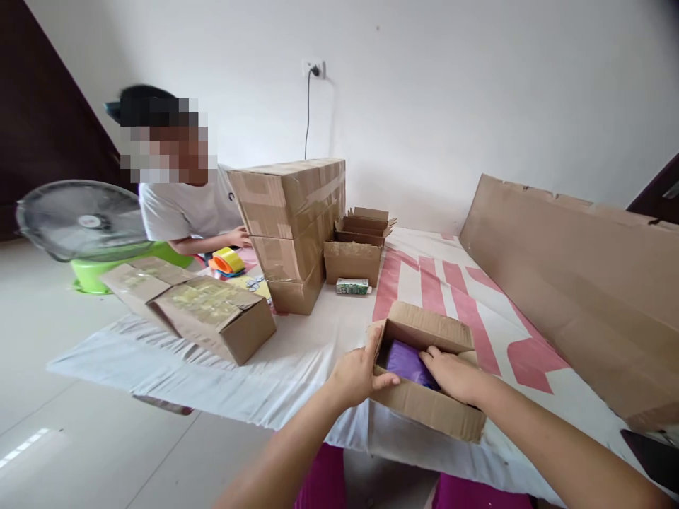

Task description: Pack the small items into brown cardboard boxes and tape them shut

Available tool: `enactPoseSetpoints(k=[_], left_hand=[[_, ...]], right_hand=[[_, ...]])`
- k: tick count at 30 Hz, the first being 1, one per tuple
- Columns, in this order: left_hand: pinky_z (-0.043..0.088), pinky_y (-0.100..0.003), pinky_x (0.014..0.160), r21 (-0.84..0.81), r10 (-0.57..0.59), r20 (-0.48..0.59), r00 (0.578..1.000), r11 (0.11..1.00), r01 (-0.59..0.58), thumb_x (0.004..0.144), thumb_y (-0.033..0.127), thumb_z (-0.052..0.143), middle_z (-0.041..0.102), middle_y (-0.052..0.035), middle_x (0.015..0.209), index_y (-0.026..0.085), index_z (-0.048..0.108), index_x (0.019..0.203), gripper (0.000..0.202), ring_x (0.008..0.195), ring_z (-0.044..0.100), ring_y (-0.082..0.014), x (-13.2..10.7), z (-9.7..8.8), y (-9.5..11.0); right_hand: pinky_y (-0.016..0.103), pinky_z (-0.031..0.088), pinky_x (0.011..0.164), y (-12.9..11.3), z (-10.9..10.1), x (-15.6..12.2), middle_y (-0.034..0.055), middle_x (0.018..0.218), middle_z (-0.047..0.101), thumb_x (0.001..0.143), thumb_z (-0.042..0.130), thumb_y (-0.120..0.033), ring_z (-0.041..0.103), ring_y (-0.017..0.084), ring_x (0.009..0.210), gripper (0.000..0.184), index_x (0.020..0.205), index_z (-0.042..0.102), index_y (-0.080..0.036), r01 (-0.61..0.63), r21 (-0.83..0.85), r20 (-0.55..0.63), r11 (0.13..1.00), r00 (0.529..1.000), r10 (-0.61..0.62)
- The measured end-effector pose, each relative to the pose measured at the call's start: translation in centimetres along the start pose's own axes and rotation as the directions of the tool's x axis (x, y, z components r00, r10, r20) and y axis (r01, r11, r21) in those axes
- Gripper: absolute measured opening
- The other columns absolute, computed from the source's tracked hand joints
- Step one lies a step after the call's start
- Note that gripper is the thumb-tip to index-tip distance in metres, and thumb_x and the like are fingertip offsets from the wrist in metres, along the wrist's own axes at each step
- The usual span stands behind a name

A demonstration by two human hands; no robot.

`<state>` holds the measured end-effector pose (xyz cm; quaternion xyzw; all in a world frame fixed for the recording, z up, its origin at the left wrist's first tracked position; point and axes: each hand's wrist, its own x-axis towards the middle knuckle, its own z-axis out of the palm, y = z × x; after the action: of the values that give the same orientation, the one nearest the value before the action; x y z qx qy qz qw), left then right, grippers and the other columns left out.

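An open cardboard box [429, 410] stands near the table's front edge with its flaps spread. Inside it lies a purple package [406, 362] with a smooth surface; what it contains cannot be made out. My left hand [358, 375] grips the box's left end, thumb over the near side and fingers along the end wall. My right hand [450, 375] reaches into the box from the right, fingers curled against the purple package. Part of that hand is hidden by the near wall.
Taped cardboard boxes [286, 212] are stacked at centre; another taped box [228, 318] lies left. Behind are open boxes [353, 261] and a small carton [353, 286]. A large cardboard sheet [562, 283] leans at right. A person [185, 212] sits across, beside a fan [88, 219].
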<state>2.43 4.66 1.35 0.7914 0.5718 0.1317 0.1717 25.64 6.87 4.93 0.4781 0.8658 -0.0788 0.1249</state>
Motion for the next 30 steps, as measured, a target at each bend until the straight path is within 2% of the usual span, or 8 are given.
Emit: enactPoseSetpoints(k=[4,9,12,14,17,22,26,30], left_hand=[[0.049,-0.039,0.078,-0.119,0.101,-0.052,0.993,0.987,-0.107,0.069,0.073,0.061,0.069,-0.0148,0.104,0.018,0.011,0.151,0.112,0.095,0.067,-0.033,-0.3,1.1,-1.2],[0.048,-0.031,0.074,-0.126,0.162,-0.036,0.986,0.978,-0.165,0.07,0.071,0.062,0.069,-0.0071,0.1,0.024,0.042,0.133,0.08,0.088,0.067,-0.0269,-1.1,0.5,-1.6],[0.047,-0.029,0.071,-0.003,0.17,0.007,0.985,0.985,-0.17,0.072,0.063,0.067,0.068,-0.005,0.098,0.024,0.053,0.115,0.06,0.086,0.067,-0.026,-1.7,-1.1,-1.2],[0.046,-0.027,0.069,0.069,0.193,-0.002,0.981,0.979,-0.193,0.073,0.056,0.07,0.067,-0.0034,0.098,0.024,0.055,0.106,0.048,0.085,0.067,-0.024,-2.0,-2.4,-0.8],[0.045,-0.026,0.068,0.119,0.207,-0.07,0.976,0.973,-0.198,0.075,0.051,0.07,0.066,-0.0013,0.097,0.024,0.056,0.099,0.039,0.083,0.066,-0.0209,-2.2,-4.6,-0.6],[0.047,-0.028,0.075,0.177,0.02,-0.095,0.995,0.984,-0.003,0.075,0.046,0.07,0.066,-0.0012,0.097,0.025,0.056,0.102,0.036,0.09,0.066,-0.023,-0.8,-8.2,-3.0],[0.048,-0.036,0.085,0.187,-0.22,-0.17,0.961,0.95,0.251,0.08,0.032,0.066,0.062,-0.0107,0.114,0.024,0.049,0.126,0.05,0.101,0.065,-0.0292,1.2,-10.5,-6.3],[0.046,-0.048,0.09,0.132,-0.338,-0.348,0.874,0.906,0.403,0.084,0.023,0.058,0.043,-0.0249,0.136,0.017,0.028,0.144,0.067,0.112,0.059,-0.037,1.7,-9.9,-6.2]], right_hand=[[0.035,0.045,0.076,-0.5,0.6,0.8,0.0172,0.103,0.067,0.086,0.041,-0.01,0.068,0.027,0.088,0.029,0.103,0.065,-0.013,0.038,-0.058,-0.032,0.998,0.999,-0.04],[0.031,0.044,0.07,-0.9,0.5,0.3,0.0093,0.092,0.069,0.087,0.041,-0.01,0.067,0.024,0.082,0.026,0.09,0.065,-0.02,0.061,-0.107,-0.109,0.992,0.991,-0.073],[0.031,0.046,0.07,-1.1,-0.5,-0.6,0.0073,0.097,0.07,0.09,0.038,-0.011,0.067,0.022,0.083,0.028,0.093,0.064,-0.021,0.051,-0.08,-0.27,0.995,0.96,-0.071],[0.032,0.048,0.075,-0.9,-1.5,-1.4,0.0075,0.102,0.07,0.091,0.036,-0.013,0.067,0.021,0.088,0.029,0.096,0.064,-0.021,0.061,-0.012,-0.451,0.998,0.891,-0.06],[0.033,0.05,0.085,-0.2,-3.2,-2.5,0.007,0.106,0.071,0.091,0.04,-0.019,0.067,0.021,0.096,0.026,0.101,0.064,-0.022,0.14,0.165,-0.688,0.976,0.726,0.012],[0.028,0.054,0.069,2.0,-5.5,-4.9,0.0036,0.093,0.072,0.088,0.052,-0.036,0.067,0.018,0.08,0.016,0.085,0.063,-0.024,0.34,0.568,-0.785,0.749,0.496,0.371],[0.024,0.053,0.061,3.4,-5.0,-6.6,0.0025,0.085,0.071,0.084,0.059,-0.042,0.065,0.016,0.07,0.018,0.082,0.062,-0.024,0.418,0.652,-0.757,0.633,0.406,0.512],[0.026,0.055,0.065,3.5,-2.3,-7.0,0.0072,0.105,0.072,0.088,0.054,-0.041,0.068,0.019,0.085,0.019,0.087,0.062,-0.023,0.318,0.601,-0.783,0.733,0.419,0.46]])
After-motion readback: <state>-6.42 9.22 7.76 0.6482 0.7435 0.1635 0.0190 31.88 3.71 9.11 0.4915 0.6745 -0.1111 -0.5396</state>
